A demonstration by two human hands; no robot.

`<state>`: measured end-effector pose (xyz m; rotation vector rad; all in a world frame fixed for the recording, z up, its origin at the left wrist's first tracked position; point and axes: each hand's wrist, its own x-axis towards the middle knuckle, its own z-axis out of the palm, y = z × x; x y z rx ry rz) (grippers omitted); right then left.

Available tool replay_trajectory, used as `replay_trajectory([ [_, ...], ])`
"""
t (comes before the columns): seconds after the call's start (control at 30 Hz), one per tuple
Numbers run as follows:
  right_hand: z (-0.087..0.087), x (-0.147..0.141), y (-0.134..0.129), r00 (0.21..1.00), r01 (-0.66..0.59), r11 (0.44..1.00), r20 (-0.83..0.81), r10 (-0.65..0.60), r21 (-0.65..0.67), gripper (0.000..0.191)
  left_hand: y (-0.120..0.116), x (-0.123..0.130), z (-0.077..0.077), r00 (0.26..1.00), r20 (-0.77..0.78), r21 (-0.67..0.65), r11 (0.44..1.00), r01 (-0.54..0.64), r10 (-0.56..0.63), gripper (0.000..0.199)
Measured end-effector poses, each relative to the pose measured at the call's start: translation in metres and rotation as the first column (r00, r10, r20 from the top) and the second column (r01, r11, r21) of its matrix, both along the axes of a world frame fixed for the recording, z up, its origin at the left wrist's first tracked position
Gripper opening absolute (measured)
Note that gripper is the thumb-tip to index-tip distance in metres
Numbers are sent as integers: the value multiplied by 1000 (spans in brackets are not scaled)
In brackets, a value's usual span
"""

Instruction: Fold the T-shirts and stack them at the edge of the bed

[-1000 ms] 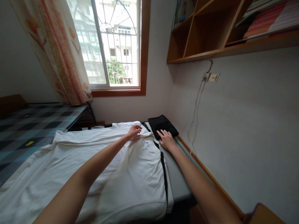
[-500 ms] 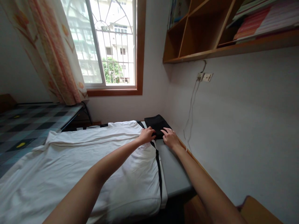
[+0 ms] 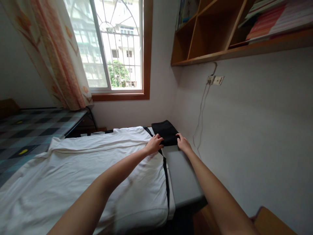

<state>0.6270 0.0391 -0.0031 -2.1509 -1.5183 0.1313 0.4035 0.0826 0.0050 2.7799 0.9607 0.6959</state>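
Observation:
A folded black cloth (image 3: pixel 166 130) lies at the far right end of a grey-topped table (image 3: pixel 183 176). My left hand (image 3: pixel 154 143) rests at its left edge, fingers bent onto the black fabric. At the cloth's right edge, my right hand (image 3: pixel 183 143) has its fingertips and thumb closed on the border. A large white garment (image 3: pixel 97 169) with a black strip along its right side is spread over the table, partly under my left forearm.
Beyond the table are a barred window (image 3: pixel 119 49) and a flowered curtain (image 3: pixel 53 55). A checkered bed (image 3: pixel 36 130) stands on the left. Wooden shelves (image 3: pixel 210 32) hang upper right, above a socket (image 3: pixel 215 80) with cables. A wooden chair back (image 3: pixel 271 222) shows bottom right.
My right hand has moved right, from over the black cloth to its right edge, and its fingers have drawn together there. My left hand has stayed nearly in place.

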Motion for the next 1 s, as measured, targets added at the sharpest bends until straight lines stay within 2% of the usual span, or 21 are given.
replay_trajectory([
  [0.23,-13,17,19,968,-42,962,-227,106,270,34,12,8,-12,990,138,-118,992,35,-19,35],
  [0.33,-15,20,21,939,-61,939,-300,169,339,29,12,5,-16,990,136,-81,995,56,-45,33],
  [0.43,-15,23,18,926,-111,930,-304,224,350,31,7,1,-14,998,60,-17,999,38,-36,32],
  [0.5,-11,22,16,937,-125,946,-279,211,298,34,3,-1,-9,1000,-5,19,1000,14,-14,31],
  [0.57,-2,18,16,971,-73,975,-208,118,209,34,0,-1,-2,999,-37,55,998,-16,18,29],
  [0.63,11,8,19,996,13,989,-89,0,148,32,-3,0,4,998,-36,92,995,-48,51,31],
  [0.7,25,-5,25,998,44,991,47,-51,125,35,-6,0,7,997,-40,124,991,-53,59,32],
  [0.83,43,-29,42,965,-51,999,259,49,0,47,-11,-5,3,996,-92,156,988,15,-1,36],
  [0.9,42,-34,49,946,-86,990,304,115,-109,53,-13,-9,-2,995,-96,169,984,47,-31,41],
  [1.0,34,-32,53,944,-77,969,295,146,-233,59,-14,-13,-7,993,-97,178,980,84,-67,43],
])
